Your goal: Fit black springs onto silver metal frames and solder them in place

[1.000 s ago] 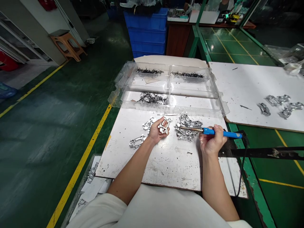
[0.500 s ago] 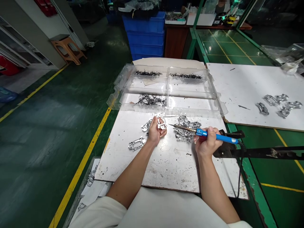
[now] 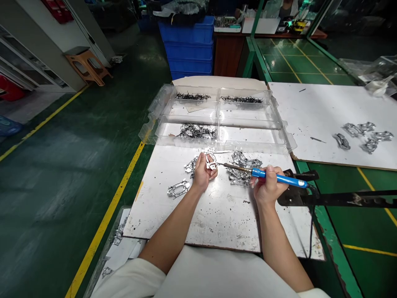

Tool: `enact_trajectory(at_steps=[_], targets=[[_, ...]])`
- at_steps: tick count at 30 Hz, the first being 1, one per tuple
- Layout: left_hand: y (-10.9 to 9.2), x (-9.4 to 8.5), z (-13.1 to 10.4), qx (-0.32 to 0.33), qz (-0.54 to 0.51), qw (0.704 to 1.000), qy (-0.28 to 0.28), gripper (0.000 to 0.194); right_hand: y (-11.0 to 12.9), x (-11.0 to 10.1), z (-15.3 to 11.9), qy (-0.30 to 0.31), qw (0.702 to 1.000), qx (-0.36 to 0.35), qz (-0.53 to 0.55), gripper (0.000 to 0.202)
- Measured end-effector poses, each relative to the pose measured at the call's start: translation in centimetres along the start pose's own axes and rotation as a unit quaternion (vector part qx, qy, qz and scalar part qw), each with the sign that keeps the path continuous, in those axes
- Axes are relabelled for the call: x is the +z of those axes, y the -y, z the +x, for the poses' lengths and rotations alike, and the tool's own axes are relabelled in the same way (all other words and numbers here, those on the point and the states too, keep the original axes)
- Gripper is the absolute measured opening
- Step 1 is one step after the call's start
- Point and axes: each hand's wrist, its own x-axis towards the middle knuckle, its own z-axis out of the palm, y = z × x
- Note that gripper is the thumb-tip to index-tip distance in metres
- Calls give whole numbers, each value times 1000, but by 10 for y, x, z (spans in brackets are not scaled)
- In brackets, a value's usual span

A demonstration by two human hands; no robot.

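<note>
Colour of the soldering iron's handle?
Blue on the soldering iron's handle, held in the right hand; the head view shows it best.

Tray (image 3: 218, 142) on board (image 3: 223, 223), metal frames (image 3: 245, 167) before tray, crates (image 3: 188, 49) behind, stool (image 3: 88, 64) far left

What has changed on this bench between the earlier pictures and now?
The right hand moved the soldering iron left; its tip, earlier short of the metal part in the left hand, is now at it. Nothing was grasped or released. The clear tray and metal pile stayed put.
</note>
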Motion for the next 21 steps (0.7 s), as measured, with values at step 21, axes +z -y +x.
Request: enact_trajectory(at_steps=[21], targets=[[5,-3,2,18,17,1000,16,42,-2,-2,1,19,1000,-18,16,33]])
